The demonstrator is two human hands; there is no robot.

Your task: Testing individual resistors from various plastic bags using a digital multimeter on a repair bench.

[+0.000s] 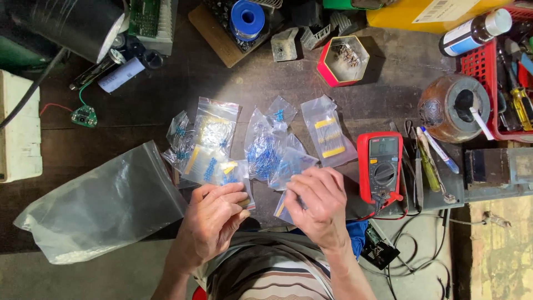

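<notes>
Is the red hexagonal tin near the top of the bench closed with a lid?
No, the red hexagonal tin stands open, with small dark metal parts visible inside it.

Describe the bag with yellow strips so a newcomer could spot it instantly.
Start at the red multimeter on the dark workbench. Just left of it lies a small clear bag. Unlike the neighbouring blue-filled bags, it shows yellow tape strips and nothing blue.

Left of the red multimeter [380, 166] with its grey screen and black dial lie clear bags [266, 147] of blue parts on yellow strips. Above the multimeter sits a red tin [342, 61] with a cream rim, farther up a blue spool [247, 15]. Below it, a shirt [272, 272] striped brown, white and grey.
</notes>
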